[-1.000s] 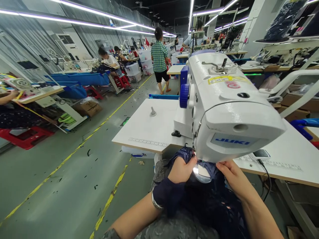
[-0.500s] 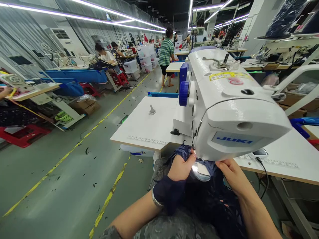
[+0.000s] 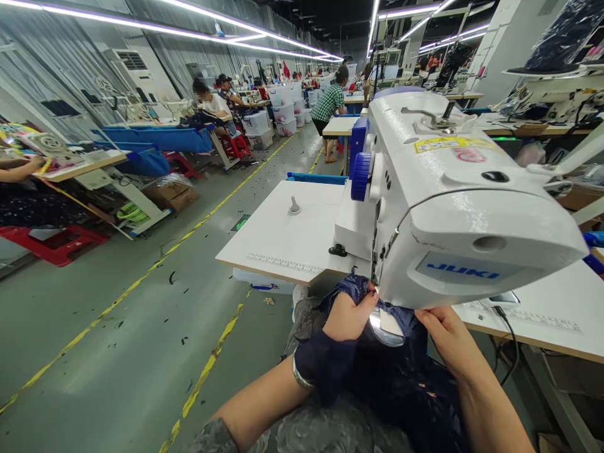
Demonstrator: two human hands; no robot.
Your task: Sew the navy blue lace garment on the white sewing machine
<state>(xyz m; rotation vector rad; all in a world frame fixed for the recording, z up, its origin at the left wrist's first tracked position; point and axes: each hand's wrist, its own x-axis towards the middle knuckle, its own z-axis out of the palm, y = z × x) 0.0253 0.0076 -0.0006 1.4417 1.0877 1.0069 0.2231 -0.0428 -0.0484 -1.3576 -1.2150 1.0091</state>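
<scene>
A white sewing machine (image 3: 453, 214) marked JUKI stands before me. Dark navy fabric (image 3: 401, 377) runs over its narrow metal arm (image 3: 387, 328) and hangs down over my lap. Left of the needle area, my left hand (image 3: 346, 314) pinches the fabric between thumb and fingers, close to the machine head. My right hand (image 3: 441, 327) grips the fabric's edge on the other side, just under the head. Some of the navy cloth drapes over my left wrist, by a silvery band. The needle and presser foot are mostly hidden by the head and my fingers.
The white table (image 3: 264, 226) with a printed ruler extends to the left, carrying a small grey knob-like piece (image 3: 294, 206). A black cable (image 3: 512, 343) hangs at the right. Co-workers sit at machines on the left; a person in a checked shirt (image 3: 330, 104) bends over a table ahead.
My view has shifted slightly, so the machine appears further right. Both hands keep their hold on the fabric in nearly the same place. The person in the checked shirt has bent forward.
</scene>
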